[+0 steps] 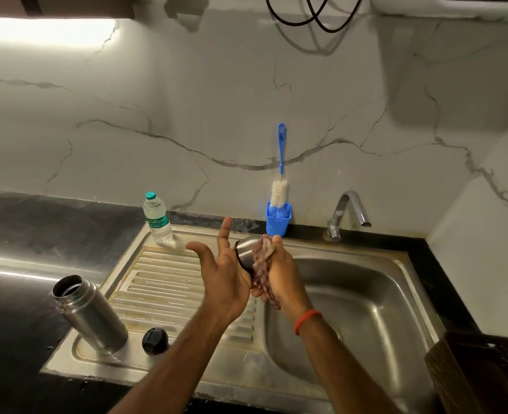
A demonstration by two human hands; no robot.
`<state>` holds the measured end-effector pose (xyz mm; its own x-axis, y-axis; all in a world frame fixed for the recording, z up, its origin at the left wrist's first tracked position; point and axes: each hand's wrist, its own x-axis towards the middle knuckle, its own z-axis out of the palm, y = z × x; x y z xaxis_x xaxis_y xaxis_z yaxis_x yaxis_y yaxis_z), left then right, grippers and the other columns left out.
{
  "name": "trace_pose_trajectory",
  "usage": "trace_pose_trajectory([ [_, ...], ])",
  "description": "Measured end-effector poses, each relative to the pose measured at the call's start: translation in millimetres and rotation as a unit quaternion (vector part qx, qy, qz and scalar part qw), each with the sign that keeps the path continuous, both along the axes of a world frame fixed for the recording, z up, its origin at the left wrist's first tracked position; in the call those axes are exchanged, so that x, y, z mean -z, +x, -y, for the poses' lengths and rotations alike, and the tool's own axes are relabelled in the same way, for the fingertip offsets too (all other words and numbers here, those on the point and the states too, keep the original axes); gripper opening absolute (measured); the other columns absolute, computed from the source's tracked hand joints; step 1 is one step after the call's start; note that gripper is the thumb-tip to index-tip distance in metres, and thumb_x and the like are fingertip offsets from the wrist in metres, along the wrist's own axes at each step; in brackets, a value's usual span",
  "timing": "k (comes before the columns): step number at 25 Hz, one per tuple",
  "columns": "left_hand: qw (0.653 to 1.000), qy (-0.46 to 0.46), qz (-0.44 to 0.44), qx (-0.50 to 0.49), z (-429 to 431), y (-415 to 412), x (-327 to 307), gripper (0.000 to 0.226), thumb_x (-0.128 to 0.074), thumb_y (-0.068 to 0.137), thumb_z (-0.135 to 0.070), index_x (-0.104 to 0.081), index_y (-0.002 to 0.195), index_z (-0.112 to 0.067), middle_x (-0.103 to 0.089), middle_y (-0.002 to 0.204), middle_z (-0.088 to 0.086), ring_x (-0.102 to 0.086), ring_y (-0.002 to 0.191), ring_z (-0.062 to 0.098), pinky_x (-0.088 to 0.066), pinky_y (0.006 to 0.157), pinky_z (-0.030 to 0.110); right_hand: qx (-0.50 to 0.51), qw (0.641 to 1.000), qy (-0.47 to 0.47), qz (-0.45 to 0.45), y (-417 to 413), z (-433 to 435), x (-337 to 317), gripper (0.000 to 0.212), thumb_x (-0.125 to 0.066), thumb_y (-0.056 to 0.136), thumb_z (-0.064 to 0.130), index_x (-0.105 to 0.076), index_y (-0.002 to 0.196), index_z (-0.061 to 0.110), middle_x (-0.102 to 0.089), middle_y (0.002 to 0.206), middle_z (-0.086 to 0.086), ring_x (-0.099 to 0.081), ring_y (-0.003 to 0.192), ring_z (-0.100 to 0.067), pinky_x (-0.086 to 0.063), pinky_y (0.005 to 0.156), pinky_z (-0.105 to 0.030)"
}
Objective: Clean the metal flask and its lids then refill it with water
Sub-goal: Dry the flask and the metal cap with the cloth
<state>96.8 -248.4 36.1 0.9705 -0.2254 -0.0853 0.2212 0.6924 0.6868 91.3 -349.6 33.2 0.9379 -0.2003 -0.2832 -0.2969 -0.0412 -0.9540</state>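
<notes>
From the head camera, the left hand lies open with fingers spread, and the metal cup lid rests against its palm. No finger curls round the lid. The right hand grips a checked cloth and presses it onto the lid above the near edge of the sink basin.

The risk, as I judge it, is that a hard rub pushes the unheld lid off the flat palm and into the basin. A trailing end of the cloth could also drag there.

The flask stands open on the drainboard at the lower left. Its inside is dark, so I cannot tell whether it holds water. An elbow swing could tip it, since the black stopper lid lies just beside it and not on it.

A capped water bottle stands at the back and appears to hold clear water. The blue holder holds a bottle brush upright, bristles down. No water shows at the tap, and the basin looks drained. A brown basket sits at the lower right — its contents are not visible.
</notes>
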Motion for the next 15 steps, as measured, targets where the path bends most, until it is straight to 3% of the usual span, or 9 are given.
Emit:
trace_pose_trajectory([
  [2, 0.999, -0.023, -0.025, -0.003, -0.6, 1.3, 1.9, 0.096, -0.01, 0.074, -0.093, -0.027, 0.155, -0.045, -0.056, 0.144, 0.022, -0.059, 0.127, 0.041, -0.042, 0.111, 0.057, -0.011, 0.985, -0.16, 0.072, -9.3, -4.5, 1.4, 0.064, -0.014, 0.094, 0.071, -0.049, 0.129, 0.03, -0.072, 0.099, -0.004, -0.071, 0.08, -0.017, -0.061, 0.067, -0.035],
  [5, 0.996, -0.066, -0.057, 0.013, -5.1, 2.7, 3.1, 0.097, -0.019, 0.071, -0.098, -0.035, 0.152, -0.047, -0.058, 0.142, 0.021, -0.057, 0.13, 0.039, -0.057, 0.091, 0.044, -0.065, 0.91, -0.38, 0.153, -21.5, -5.4, 6.8, 0.082, -0.009, 0.089, 0.072, -0.017, 0.154, 0.024, -0.058, 0.133, -0.003, -0.064, 0.108, -0.018, -0.058, 0.083, -0.033],
  [7, 0.991, -0.112, -0.073, 0.017, -11.9, 4.6, 3.8, 0.101, -0.026, 0.068, -0.099, -0.035, 0.153, -0.044, -0.059, 0.141, 0.021, -0.06, 0.124, 0.037, -0.06, 0.081, 0.04, -0.1, 0.855, -0.453, 0.234, -19.7, 6.6, 12.7, 0.084, -0.007, 0.091, 0.072, -0.009, 0.158, 0.022, -0.049, 0.142, -0.004, -0.06, 0.112, -0.016, -0.057, 0.086, -0.03],
  [9, 0.989, -0.134, -0.061, 0.017, -19.5, 8.1, 5.8, 0.105, -0.029, 0.065, -0.097, -0.035, 0.153, -0.04, -0.056, 0.145, 0.018, -0.062, 0.124, 0.037, -0.057, 0.091, 0.049, -0.138, 0.839, -0.434, 0.298, -13.9, 21.0, 20.8, 0.074, -0.017, 0.097, 0.069, -0.009, 0.158, 0.028, -0.042, 0.149, -0.002, -0.058, 0.116, -0.011, -0.057, 0.09, -0.028],
  [12, 0.991, -0.116, -0.052, 0.038, -15.4, 7.6, 0.6, 0.107, -0.04, 0.068, -0.095, -0.042, 0.151, -0.027, -0.056, 0.146, 0.018, -0.061, 0.126, 0.037, -0.047, 0.102, 0.05, -0.11, 0.934, -0.194, 0.278, -10.7, 27.5, 24.4, 0.053, -0.032, 0.101, 0.057, -0.029, 0.15, 0.038, -0.054, 0.141, 0.008, -0.058, 0.12, -0.004, -0.054, 0.095, -0.025],
  [14, 0.988, -0.126, -0.071, 0.054, -6.6, 5.3, -1.4, 0.108, -0.07, 0.063, -0.081, -0.047, 0.149, -0.019, -0.063, 0.135, 0.019, -0.067, 0.115, 0.036, -0.052, 0.098, 0.049, -0.087, 0.971, -0.058, 0.213, -11.7, 22.9, 15.8, 0.029, -0.034, 0.106, 0.044, -0.053, 0.128, 0.045, -0.068, 0.118, 0.02, -0.064, 0.112, -0.001, -0.054, 0.089, -0.021],
  [15, 0.986, -0.136, -0.085, 0.05, -3.8, 5.8, -0.6, 0.114, -0.084, 0.055, -0.072, -0.049, 0.148, -0.015, -0.066, 0.129, 0.019, -0.069, 0.109, 0.034, -0.055, 0.094, 0.049, -0.08, 0.977, -0.052, 0.192, -9.6, 20.4, 9.7, 0.026, -0.035, 0.107, 0.04, -0.059, 0.114, 0.048, -0.07, 0.107, 0.024, -0.066, 0.106, 0.002, -0.053, 0.085, -0.018],
])
